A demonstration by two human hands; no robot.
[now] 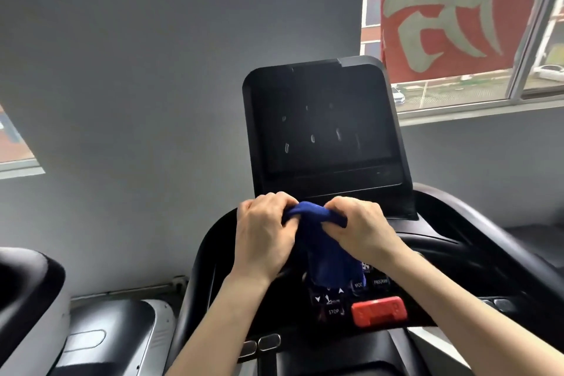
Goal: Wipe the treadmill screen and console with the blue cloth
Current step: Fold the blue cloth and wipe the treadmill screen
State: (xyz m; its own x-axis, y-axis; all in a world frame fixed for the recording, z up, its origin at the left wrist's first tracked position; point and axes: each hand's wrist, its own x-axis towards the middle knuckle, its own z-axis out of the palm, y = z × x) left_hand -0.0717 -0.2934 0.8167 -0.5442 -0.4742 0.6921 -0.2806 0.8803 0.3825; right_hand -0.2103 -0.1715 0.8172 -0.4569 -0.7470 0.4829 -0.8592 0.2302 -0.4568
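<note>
Both hands — left hand (262,235), right hand (363,229) — grip the bunched cloth (323,241) just below the screen (320,128); screen lies straight above, right hand marginally nearer.

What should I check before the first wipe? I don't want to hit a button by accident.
1. Cloth held: ok, left hand and right hand both grip its top edge.
2. Cloth on screen: not ok, it hangs below it, over the console.
3. Screen needs wiping: ok, pale streaks show on it.
4. Screen off: cannot tell; it looks dark.
5. Cloth clear of buttons: not ok, its lower end hangs in front of the keys above STOP.
6. Red clip untouched: ok, both hands are away from it.
</note>
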